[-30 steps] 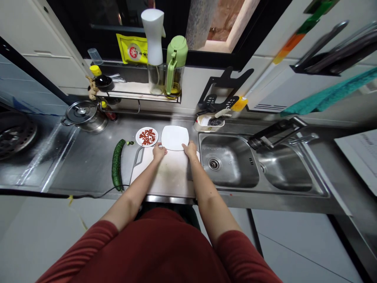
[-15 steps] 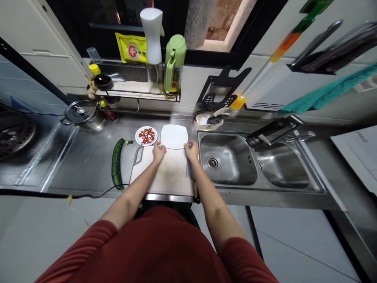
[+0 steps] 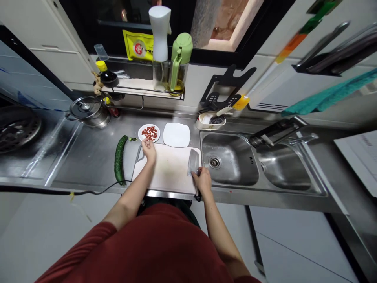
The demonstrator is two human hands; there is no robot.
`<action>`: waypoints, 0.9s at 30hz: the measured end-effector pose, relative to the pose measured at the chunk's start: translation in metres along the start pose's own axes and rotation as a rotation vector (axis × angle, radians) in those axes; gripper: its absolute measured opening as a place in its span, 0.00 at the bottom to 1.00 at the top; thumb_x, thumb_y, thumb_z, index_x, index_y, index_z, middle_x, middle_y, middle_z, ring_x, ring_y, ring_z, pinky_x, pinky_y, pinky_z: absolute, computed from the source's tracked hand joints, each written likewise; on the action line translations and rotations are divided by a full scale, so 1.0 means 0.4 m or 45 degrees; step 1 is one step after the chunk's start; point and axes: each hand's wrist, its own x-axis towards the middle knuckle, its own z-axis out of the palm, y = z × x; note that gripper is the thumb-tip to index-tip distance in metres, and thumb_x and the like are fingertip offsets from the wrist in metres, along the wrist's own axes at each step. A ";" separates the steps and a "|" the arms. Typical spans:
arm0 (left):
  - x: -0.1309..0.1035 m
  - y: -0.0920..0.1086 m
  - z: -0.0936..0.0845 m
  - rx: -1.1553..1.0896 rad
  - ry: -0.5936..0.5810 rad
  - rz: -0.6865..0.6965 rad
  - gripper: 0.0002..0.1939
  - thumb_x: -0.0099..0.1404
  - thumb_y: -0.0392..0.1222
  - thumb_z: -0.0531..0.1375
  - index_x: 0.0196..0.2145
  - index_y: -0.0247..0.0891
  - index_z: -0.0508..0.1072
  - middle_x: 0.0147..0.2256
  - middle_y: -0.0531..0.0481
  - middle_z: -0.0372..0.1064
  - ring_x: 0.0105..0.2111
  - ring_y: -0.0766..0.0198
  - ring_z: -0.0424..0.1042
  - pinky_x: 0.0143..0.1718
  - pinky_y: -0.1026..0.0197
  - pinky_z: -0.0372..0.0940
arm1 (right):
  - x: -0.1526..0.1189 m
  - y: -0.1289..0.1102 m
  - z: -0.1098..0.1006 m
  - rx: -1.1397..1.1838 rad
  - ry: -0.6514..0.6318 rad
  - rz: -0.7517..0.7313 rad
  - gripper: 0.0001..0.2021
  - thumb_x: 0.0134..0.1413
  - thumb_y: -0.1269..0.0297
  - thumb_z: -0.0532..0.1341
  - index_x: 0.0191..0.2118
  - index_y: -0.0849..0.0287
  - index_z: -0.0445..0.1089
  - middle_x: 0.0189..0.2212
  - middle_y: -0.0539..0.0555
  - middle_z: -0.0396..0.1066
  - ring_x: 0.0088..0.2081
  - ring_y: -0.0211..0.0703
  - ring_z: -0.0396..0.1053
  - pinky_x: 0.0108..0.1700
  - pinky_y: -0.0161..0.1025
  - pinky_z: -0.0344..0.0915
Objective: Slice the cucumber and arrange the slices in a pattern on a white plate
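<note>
My left hand (image 3: 149,150) is at the near rim of a round white plate (image 3: 140,135) with chopped red pieces, its fingers curled together; whether they grip anything is too small to tell. My right hand (image 3: 203,181) is at the cleaver (image 3: 193,161), its fingers bent over the part where blade and handle meet. The cleaver lies along the right side of the white cutting board (image 3: 166,169). Behind the board sits a square white plate (image 3: 176,135), untouched. A long green cucumber (image 3: 119,160) lies left of the board, with small cut green ends (image 3: 132,139) near its top.
A double sink (image 3: 232,159) with a faucet (image 3: 303,138) is to the right. At the back left stands a lidded pot (image 3: 90,112). A shelf (image 3: 141,87) above the counter holds bottles. A black cable (image 3: 101,193) crosses the front edge.
Both hands have let go of the square white plate. My left hand has moved left to the round plate, and my right hand has come down toward me to the cleaver.
</note>
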 end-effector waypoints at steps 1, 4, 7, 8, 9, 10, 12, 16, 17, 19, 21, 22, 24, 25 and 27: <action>0.015 0.005 -0.017 0.075 0.049 0.030 0.13 0.65 0.42 0.54 0.47 0.36 0.65 0.26 0.56 0.61 0.25 0.70 0.64 0.33 0.67 0.60 | -0.006 0.001 -0.004 -0.018 -0.016 0.010 0.19 0.55 0.55 0.61 0.49 0.59 0.65 0.44 0.57 0.66 0.43 0.47 0.66 0.43 0.37 0.59; 0.059 0.020 -0.077 0.367 0.179 0.132 0.13 0.64 0.40 0.55 0.47 0.36 0.66 0.33 0.51 0.65 0.30 0.67 0.65 0.37 0.65 0.61 | -0.015 0.001 -0.011 -0.044 -0.068 0.031 0.21 0.55 0.55 0.61 0.52 0.60 0.63 0.46 0.58 0.66 0.45 0.48 0.67 0.43 0.37 0.60; 0.091 0.035 -0.135 0.635 0.281 0.183 0.12 0.65 0.39 0.53 0.46 0.36 0.67 0.40 0.46 0.67 0.40 0.61 0.67 0.45 0.60 0.61 | -0.016 -0.001 -0.013 -0.029 -0.103 0.036 0.22 0.56 0.56 0.61 0.54 0.60 0.62 0.47 0.59 0.67 0.46 0.48 0.67 0.44 0.37 0.60; 0.098 0.040 -0.151 0.712 0.306 0.160 0.13 0.66 0.40 0.52 0.47 0.36 0.67 0.40 0.45 0.67 0.42 0.59 0.66 0.47 0.58 0.60 | -0.016 -0.002 -0.013 -0.024 -0.107 0.038 0.23 0.56 0.56 0.61 0.54 0.60 0.61 0.48 0.59 0.67 0.47 0.48 0.67 0.45 0.37 0.60; 0.105 0.044 -0.166 0.783 0.324 0.126 0.13 0.66 0.40 0.52 0.48 0.37 0.67 0.42 0.44 0.67 0.45 0.57 0.66 0.49 0.56 0.59 | -0.016 -0.003 -0.013 -0.022 -0.109 0.041 0.24 0.56 0.56 0.61 0.55 0.60 0.60 0.48 0.59 0.67 0.47 0.48 0.67 0.45 0.37 0.60; 0.110 0.048 -0.180 0.851 0.332 0.088 0.14 0.67 0.41 0.51 0.49 0.38 0.66 0.43 0.43 0.66 0.47 0.55 0.65 0.50 0.53 0.58 | -0.016 -0.004 -0.012 -0.022 -0.109 0.041 0.24 0.56 0.56 0.61 0.56 0.60 0.60 0.49 0.60 0.67 0.48 0.48 0.67 0.46 0.37 0.60; 0.120 0.054 -0.205 0.990 0.318 0.026 0.16 0.67 0.43 0.51 0.51 0.40 0.65 0.48 0.41 0.64 0.52 0.50 0.61 0.53 0.48 0.56 | -0.016 -0.008 -0.011 -0.028 -0.108 0.036 0.26 0.57 0.57 0.61 0.58 0.61 0.58 0.52 0.61 0.66 0.50 0.49 0.67 0.47 0.38 0.60; 0.144 0.053 -0.259 1.267 0.192 0.002 0.21 0.63 0.43 0.57 0.54 0.44 0.64 0.56 0.40 0.57 0.57 0.44 0.54 0.56 0.41 0.50 | -0.016 -0.014 -0.011 -0.053 -0.129 0.033 0.28 0.58 0.57 0.60 0.61 0.61 0.55 0.55 0.62 0.64 0.53 0.50 0.66 0.49 0.38 0.60; 0.150 0.049 -0.273 1.326 0.162 -0.020 0.22 0.62 0.43 0.58 0.54 0.44 0.63 0.57 0.40 0.56 0.58 0.44 0.54 0.56 0.40 0.51 | -0.017 -0.015 -0.012 -0.059 -0.133 0.036 0.29 0.58 0.57 0.60 0.61 0.61 0.55 0.55 0.62 0.64 0.53 0.50 0.66 0.50 0.38 0.60; 0.161 0.039 -0.299 1.417 0.096 -0.083 0.25 0.61 0.43 0.60 0.56 0.45 0.62 0.57 0.38 0.55 0.57 0.44 0.54 0.54 0.40 0.53 | -0.018 -0.018 -0.013 -0.075 -0.138 0.041 0.29 0.58 0.57 0.60 0.62 0.61 0.55 0.56 0.62 0.64 0.53 0.51 0.66 0.50 0.39 0.60; 0.169 0.027 -0.320 1.466 0.058 -0.122 0.27 0.61 0.44 0.60 0.57 0.46 0.60 0.57 0.38 0.55 0.56 0.44 0.57 0.52 0.42 0.57 | -0.020 -0.020 -0.014 -0.093 -0.138 0.036 0.29 0.59 0.57 0.59 0.62 0.61 0.55 0.55 0.63 0.64 0.53 0.51 0.66 0.50 0.39 0.60; 0.172 0.021 -0.329 1.477 0.041 -0.125 0.28 0.61 0.45 0.60 0.58 0.47 0.59 0.56 0.38 0.55 0.55 0.44 0.58 0.50 0.43 0.59 | -0.021 -0.020 -0.015 -0.103 -0.139 0.031 0.28 0.59 0.57 0.59 0.62 0.61 0.55 0.55 0.63 0.64 0.53 0.50 0.66 0.50 0.39 0.60; 0.178 0.012 -0.343 1.490 0.001 -0.121 0.29 0.62 0.46 0.59 0.59 0.49 0.58 0.55 0.39 0.57 0.53 0.44 0.60 0.48 0.44 0.62 | -0.021 -0.021 -0.016 -0.120 -0.142 0.025 0.29 0.59 0.57 0.59 0.62 0.62 0.54 0.55 0.63 0.64 0.53 0.50 0.66 0.51 0.38 0.60; 0.181 0.009 -0.348 1.495 -0.025 -0.120 0.29 0.62 0.46 0.59 0.60 0.49 0.58 0.54 0.39 0.58 0.53 0.44 0.62 0.47 0.45 0.63 | -0.021 -0.022 -0.016 -0.127 -0.145 0.022 0.29 0.59 0.57 0.59 0.62 0.62 0.54 0.55 0.63 0.64 0.52 0.50 0.66 0.51 0.38 0.60; 0.187 0.008 -0.356 1.507 -0.081 -0.126 0.29 0.63 0.46 0.58 0.60 0.50 0.58 0.53 0.39 0.59 0.52 0.45 0.64 0.47 0.46 0.64 | -0.020 -0.022 -0.016 -0.137 -0.148 0.015 0.30 0.59 0.57 0.59 0.63 0.62 0.54 0.54 0.63 0.65 0.52 0.50 0.66 0.51 0.38 0.60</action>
